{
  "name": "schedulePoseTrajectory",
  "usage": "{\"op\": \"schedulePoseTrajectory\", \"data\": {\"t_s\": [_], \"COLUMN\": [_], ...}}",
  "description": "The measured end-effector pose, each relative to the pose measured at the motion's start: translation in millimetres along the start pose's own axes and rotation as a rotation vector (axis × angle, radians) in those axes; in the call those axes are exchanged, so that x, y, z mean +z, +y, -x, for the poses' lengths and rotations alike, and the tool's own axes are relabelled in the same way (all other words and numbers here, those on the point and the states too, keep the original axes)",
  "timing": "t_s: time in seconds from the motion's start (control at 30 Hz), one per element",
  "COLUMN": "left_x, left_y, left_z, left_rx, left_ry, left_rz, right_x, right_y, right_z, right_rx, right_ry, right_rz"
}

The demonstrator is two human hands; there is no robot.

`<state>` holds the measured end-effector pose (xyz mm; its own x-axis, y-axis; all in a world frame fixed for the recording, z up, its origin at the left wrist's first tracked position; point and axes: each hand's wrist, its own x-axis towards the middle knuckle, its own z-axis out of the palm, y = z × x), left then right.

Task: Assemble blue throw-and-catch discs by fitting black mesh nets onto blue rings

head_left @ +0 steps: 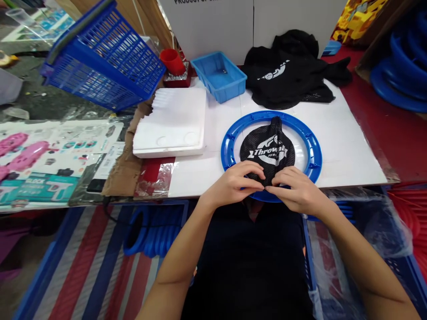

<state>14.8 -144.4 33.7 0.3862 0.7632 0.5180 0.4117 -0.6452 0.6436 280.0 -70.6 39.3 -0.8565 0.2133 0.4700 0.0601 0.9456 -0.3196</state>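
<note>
A blue plastic ring (313,153) lies on the white board in front of me. Inside it is a round black mesh fabric disc (253,140) with white printed lettering, its upper edge hooked or resting on the far rim and a fold running down its right part. Over the near rim, my left hand (238,182) pinches the disc's near edge with thumb and fingers. Close beside it, my right hand (293,186) is closed on the same edge. The fingertips of both hands almost meet and hide that part of the rim.
Behind the ring lies a pile of black mesh fabric (283,75). To its left are a light blue bin (220,82), a red cup (172,62), a white foam block (171,120) and a tilted blue basket (106,62). More blue rings (396,84) are stacked at right.
</note>
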Motion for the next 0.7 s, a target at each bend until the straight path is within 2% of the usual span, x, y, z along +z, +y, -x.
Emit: {"op": "schedulePoseTrajectory", "data": {"t_s": [0.1, 0.43, 0.7], "left_x": [0.4, -1.6, 1.6], "left_y": [1.0, 4.1, 2.5], "left_z": [0.7, 0.9, 5.6], "left_rx": [0.014, -0.026, -0.026], "left_ry": [0.019, -0.026, 0.029], "left_rz": [0.013, 0.017, -0.020], "right_x": [1.4, 2.3, 7.3], "right_y": [-0.6, -2.7, -2.8], "right_z": [1.6, 1.0, 4.8], "right_rx": [0.016, 0.037, 0.046], "right_ry": [-0.021, 0.002, 0.030], "right_rz": [0.018, 0.024, 0.059]}}
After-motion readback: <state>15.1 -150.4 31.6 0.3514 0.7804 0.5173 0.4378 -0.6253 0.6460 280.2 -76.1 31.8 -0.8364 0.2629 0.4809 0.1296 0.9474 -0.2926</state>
